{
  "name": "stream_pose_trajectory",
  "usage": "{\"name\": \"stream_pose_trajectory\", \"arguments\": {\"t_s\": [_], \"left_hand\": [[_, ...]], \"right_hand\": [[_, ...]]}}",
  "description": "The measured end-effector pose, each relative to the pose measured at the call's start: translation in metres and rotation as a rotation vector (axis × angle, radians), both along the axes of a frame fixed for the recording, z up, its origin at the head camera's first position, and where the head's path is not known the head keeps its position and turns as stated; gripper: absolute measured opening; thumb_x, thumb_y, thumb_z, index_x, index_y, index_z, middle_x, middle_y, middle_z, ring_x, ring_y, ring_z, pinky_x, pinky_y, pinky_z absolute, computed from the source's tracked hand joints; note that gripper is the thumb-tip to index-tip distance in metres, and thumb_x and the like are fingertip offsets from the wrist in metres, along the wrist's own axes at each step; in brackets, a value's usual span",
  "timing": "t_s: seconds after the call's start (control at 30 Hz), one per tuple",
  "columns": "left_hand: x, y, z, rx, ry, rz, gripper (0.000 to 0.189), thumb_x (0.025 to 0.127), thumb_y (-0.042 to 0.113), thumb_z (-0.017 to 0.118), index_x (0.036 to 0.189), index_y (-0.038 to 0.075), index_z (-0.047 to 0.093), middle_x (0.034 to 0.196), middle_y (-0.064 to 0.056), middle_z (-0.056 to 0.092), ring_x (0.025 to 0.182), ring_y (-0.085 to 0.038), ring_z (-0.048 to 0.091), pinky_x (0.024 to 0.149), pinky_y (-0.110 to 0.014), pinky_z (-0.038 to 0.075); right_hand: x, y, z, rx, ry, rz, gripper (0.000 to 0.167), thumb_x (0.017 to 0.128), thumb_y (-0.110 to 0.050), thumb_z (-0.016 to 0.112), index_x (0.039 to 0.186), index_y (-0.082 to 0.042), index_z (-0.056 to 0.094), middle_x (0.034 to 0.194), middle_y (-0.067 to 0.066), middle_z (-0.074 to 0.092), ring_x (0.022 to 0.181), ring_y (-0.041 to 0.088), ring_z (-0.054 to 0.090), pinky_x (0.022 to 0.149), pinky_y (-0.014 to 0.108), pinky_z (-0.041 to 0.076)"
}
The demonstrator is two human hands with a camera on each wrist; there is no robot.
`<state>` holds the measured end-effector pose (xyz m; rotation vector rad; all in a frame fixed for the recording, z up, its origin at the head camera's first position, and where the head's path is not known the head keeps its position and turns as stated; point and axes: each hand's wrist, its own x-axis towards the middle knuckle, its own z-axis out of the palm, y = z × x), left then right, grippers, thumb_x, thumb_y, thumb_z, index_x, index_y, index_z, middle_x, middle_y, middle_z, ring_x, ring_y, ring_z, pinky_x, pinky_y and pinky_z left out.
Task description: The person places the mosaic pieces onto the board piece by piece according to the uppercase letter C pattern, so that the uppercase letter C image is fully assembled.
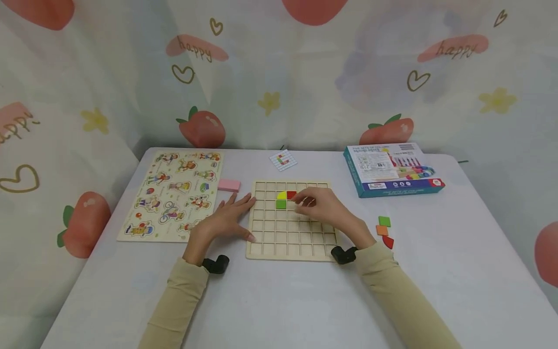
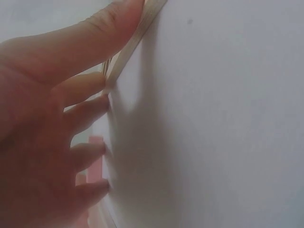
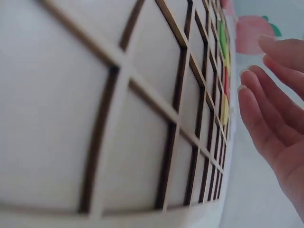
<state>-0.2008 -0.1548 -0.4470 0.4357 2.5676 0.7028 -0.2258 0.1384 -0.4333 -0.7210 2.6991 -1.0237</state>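
Note:
A wooden grid board point(image 1: 270, 237) lies flat on the table. In its upper middle cells sit a yellow quarter-round piece point(image 1: 281, 196), a green square point(image 1: 281, 204) and a red piece point(image 1: 291, 195); another yellow piece point(image 3: 224, 109) shows in the right wrist view. My left hand point(image 1: 224, 218) is spread at the board's left edge, thumb and a finger touching that edge. Over the board's upper right part hovers my right hand point(image 1: 322, 206), its fingers bent loosely with a gap to the thumb and no piece visible between them.
Right of the board lie a green square point(image 1: 384, 221), an orange square point(image 1: 381, 230) and a red piece point(image 1: 388, 241). A teal-edged box point(image 1: 392, 169) stands back right. A pattern card point(image 1: 283, 160) lies behind the board. To the left are a picture puzzle board point(image 1: 170, 194) and a pink block point(image 1: 228, 185).

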Motion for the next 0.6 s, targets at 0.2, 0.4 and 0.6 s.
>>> {"name": "stream_pose_trajectory", "arguments": {"t_s": [0.2,0.4,0.6], "left_hand": [[-0.001,0.000,0.001,-0.026,-0.006,-0.001,0.109,0.080,0.033,0.089,0.165,0.014,0.023,0.174,-0.005,0.010,0.160,-0.039,-0.006,0.129,-0.059,-0.003],[-0.001,-0.001,0.000,-0.025,-0.008,-0.015,0.110,0.080,0.034,0.088,0.165,0.014,0.022,0.174,-0.004,0.009,0.160,-0.038,-0.006,0.129,-0.058,-0.004],[0.001,0.000,0.001,-0.009,0.002,-0.017,0.109,0.080,0.033,0.088,0.165,0.014,0.023,0.174,-0.005,0.010,0.160,-0.039,-0.005,0.129,-0.059,-0.003]], "right_hand": [[0.015,0.026,0.003,-0.036,-0.019,-0.088,0.028,0.094,-0.017,0.075,0.120,-0.007,0.075,0.111,0.005,0.075,0.094,0.021,0.065,0.086,0.035,0.057],[0.025,0.052,0.007,-0.035,0.001,-0.173,0.025,0.094,-0.016,0.075,0.117,-0.007,0.075,0.108,0.007,0.076,0.092,0.023,0.065,0.083,0.034,0.056],[0.027,0.080,0.013,0.014,-0.012,-0.238,0.025,0.095,-0.016,0.073,0.118,-0.009,0.075,0.111,0.008,0.075,0.096,0.025,0.064,0.084,0.032,0.055]]}}
